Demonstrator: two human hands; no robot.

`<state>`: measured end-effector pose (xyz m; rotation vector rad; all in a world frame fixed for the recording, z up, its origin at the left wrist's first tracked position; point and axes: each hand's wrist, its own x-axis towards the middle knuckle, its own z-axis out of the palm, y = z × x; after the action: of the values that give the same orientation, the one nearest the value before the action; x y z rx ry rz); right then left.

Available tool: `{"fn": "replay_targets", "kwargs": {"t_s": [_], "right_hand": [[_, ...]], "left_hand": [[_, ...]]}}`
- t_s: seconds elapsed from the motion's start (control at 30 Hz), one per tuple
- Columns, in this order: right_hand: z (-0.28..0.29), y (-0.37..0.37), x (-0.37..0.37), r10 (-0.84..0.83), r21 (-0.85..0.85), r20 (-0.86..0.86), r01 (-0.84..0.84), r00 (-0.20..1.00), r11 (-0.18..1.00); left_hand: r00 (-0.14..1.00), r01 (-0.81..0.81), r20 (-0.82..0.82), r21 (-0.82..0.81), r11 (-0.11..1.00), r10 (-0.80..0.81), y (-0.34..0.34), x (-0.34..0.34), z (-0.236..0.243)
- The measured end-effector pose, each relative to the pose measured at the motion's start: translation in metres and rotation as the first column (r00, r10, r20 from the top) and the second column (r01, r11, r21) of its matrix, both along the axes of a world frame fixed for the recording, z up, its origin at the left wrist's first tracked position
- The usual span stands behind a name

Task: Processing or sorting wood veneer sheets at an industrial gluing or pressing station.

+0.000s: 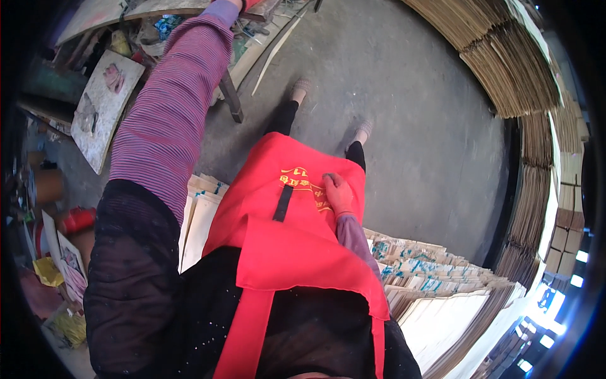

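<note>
My right hand (339,194) rests against the front of my red apron (284,252), its fingers curled in. Whether anything is inside them is hidden. My left arm, in a striped purple sleeve (170,114), reaches far forward and to the left. Only a sliver of my left hand (250,3), in red, shows at the upper edge, beside the end of a worktable (151,7). Its fingers are cut off by the picture's edge.
Tall stacks of thin wooden sheets (505,63) line the right side. More sheets (448,309) with teal-marked edges stand behind me. A wooden table leg (231,98) meets the grey floor (416,139). A stained board (107,107) leans among clutter at left.
</note>
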<state>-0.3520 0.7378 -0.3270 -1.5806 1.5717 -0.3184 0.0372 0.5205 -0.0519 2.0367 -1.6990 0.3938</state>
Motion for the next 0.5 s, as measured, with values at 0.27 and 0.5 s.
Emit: {"fn": "replay_targets", "kwargs": {"t_s": [0.27, 0.5], "right_hand": [[0.01, 0.0, 0.002, 0.004, -0.048, 0.011, -0.004, 1.0, 0.999], [-0.004, 0.008, -0.005, 0.015, -0.054, 0.058, -0.012, 0.998, 0.998]], "left_hand": [[1.0, -0.016, 0.025, 0.04, 0.999, 0.015, -0.006, 0.007, 0.0], [0.999, -0.031, 0.029, 0.046, 0.998, 0.03, -0.004, 0.003, -0.003]]}}
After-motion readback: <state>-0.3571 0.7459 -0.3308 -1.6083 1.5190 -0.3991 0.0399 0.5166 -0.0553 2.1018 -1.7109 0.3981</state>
